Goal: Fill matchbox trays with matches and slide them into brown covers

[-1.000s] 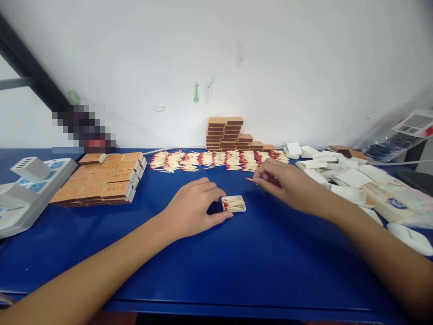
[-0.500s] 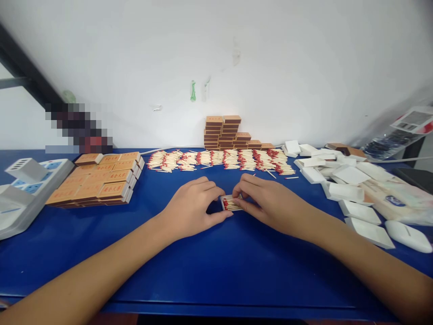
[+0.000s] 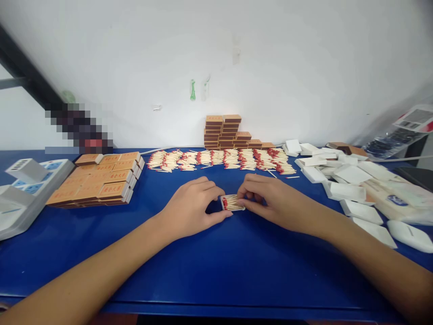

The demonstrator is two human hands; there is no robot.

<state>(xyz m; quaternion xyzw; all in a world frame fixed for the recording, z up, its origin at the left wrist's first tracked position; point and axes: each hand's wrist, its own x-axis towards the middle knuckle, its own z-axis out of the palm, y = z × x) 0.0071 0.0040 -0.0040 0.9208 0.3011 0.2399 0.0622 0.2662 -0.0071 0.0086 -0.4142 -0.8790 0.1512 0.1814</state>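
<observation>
Head view: the shallow white tray, packed with slim, red-tipped wooden matches, sits on the glossy blue table, its left end gripped by the left hand. The right hand, slightly farther right than half a second ago, curls at the other end; whether it grips anything, I cannot tell.

The worktop is deep blue. The loose matches are cream with red heads, the match-filled tray white, the stacked matchboxes orange with reddish lettering and brown sides.
</observation>
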